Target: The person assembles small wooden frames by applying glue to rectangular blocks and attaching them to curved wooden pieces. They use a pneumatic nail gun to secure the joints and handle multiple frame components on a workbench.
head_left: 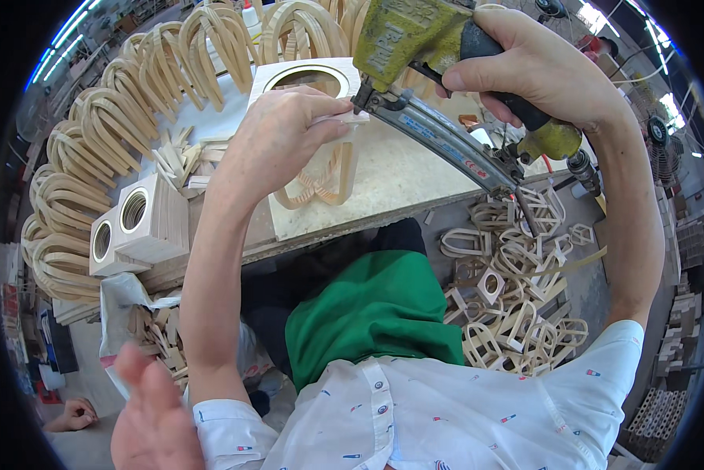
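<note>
Round-holed wooden frame (353,76) sits pinched in the left hand (283,131), the right hand (534,69) clamping a scuffed yellow nailer (403,43).

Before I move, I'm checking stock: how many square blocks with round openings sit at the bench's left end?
2: the left block and, just to its right, the right block. Others might be hidden behind them.
</note>
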Demonstrator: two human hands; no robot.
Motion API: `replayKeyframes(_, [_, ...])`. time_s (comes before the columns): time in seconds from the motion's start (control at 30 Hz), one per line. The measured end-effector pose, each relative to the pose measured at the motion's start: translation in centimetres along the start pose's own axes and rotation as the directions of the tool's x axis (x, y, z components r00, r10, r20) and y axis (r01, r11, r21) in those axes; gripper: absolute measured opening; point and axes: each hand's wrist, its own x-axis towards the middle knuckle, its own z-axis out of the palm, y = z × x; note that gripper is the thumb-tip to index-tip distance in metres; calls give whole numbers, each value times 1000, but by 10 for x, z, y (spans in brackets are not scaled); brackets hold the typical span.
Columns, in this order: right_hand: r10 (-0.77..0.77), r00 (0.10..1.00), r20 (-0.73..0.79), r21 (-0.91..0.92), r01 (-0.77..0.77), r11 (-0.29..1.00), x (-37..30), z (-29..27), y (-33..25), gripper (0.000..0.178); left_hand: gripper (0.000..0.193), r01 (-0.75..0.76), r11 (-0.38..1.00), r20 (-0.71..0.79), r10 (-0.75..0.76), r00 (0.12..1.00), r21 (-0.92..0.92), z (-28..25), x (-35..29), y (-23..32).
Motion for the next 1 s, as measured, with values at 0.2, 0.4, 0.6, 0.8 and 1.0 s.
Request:
replayKeyframes(0.2, [3, 1000, 19, -67, -2, 998, -3, -5, -10, 30, 46, 79, 993, 281, -100, 954, 86, -20, -5, 17])
replayKeyframes(0.4, [-121, 992, 48, -118, 126, 985, -1, -5, -9, 29, 62, -310, 894, 220, 248, 943, 323, -56, -49, 113])
replayKeyframes(0.6, [-270, 961, -55, 188, 275, 943, 15, 11, 44, 20, 77, -452, 813, 295, 359, 885, 366, -40, -41, 108])
replayKeyframes(0.8, [-240, 969, -60, 177, 247, 953, 15, 6, 43, 30, 62, -374, 794, 163, 338, 927, 479, -37, -24, 84])
replayKeyframes(1.0, [-265, 959, -103, 188, 280, 942, 15, 7, 49, 28, 48, -233, 896, -111, 294, 949, 379, -2, -1, 6])
